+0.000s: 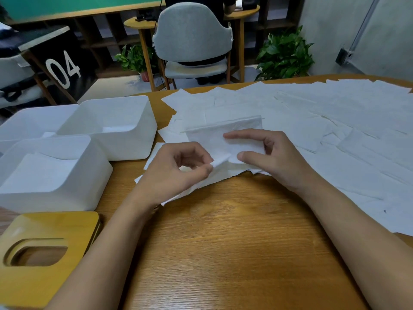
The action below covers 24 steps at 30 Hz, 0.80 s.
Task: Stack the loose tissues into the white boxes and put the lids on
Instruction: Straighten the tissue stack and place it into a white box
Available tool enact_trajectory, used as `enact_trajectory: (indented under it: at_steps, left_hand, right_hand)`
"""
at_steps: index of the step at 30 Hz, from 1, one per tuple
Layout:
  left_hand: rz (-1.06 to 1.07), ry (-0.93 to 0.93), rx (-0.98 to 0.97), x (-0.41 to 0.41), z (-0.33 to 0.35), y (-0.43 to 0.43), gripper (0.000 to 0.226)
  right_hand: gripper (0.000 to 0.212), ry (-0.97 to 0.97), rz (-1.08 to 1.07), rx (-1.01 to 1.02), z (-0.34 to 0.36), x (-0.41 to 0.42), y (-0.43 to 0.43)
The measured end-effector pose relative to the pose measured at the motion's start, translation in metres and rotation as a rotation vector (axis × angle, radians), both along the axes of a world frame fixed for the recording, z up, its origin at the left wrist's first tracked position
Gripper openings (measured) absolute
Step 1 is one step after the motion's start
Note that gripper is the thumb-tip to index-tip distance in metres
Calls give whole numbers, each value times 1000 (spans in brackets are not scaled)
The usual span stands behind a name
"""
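Left hand (176, 168) pinches the near corner of a folded tissue (214, 142) between thumb and curled fingers. Right hand (270, 153), just beside it, presses a nearly straight index finger and thumb on the same tissue. It lies on the loose tissues (335, 121) spread over the wooden table (223, 242). At left, the nearest white box (55, 198) holds stacked tissues, and a slotted wooden lid (55, 224) lies before it.
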<state>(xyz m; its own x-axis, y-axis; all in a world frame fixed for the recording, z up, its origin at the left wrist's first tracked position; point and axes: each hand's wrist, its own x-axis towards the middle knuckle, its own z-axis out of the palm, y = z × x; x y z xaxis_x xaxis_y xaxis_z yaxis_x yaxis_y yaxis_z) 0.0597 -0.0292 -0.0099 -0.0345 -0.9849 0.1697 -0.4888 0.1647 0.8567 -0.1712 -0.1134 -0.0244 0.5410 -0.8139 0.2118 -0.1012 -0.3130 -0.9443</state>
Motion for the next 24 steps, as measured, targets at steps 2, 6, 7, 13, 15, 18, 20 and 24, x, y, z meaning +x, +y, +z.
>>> enact_trajectory:
  at_steps: [2, 6, 7, 13, 15, 18, 20, 24]
  left_hand:
    - [-17, 138, 6, 3, 1, -1, 3]
    - [-21, 275, 100, 3, 3, -1, 3]
    - [-12, 255, 129, 2, 5, 0, 5]
    - [83, 295, 276, 6, 6, -4, 57]
    - [65, 334, 289, 9, 6, -5, 59]
    - [125, 123, 217, 9, 2, -5, 24]
    - [177, 150, 164, 8, 2, -6, 15]
    - [203, 252, 24, 5, -1, -7, 15]
  right_hand:
    - [34, 17, 49, -6, 1, 1, 3]
    - [14, 21, -20, 21, -1, 6, 6]
    - [9, 15, -44, 29, -1, 6, 5]
    - [9, 50, -202, 41, 0, 3, -2]
    - [8, 45, -240, 73, 0, 3, -4]
    - [9, 44, -248, 82, 0, 2, -5]
    - [13, 42, -225, 92, 0, 3, -5]
    - [22, 1, -84, 71, 5, 6, 4]
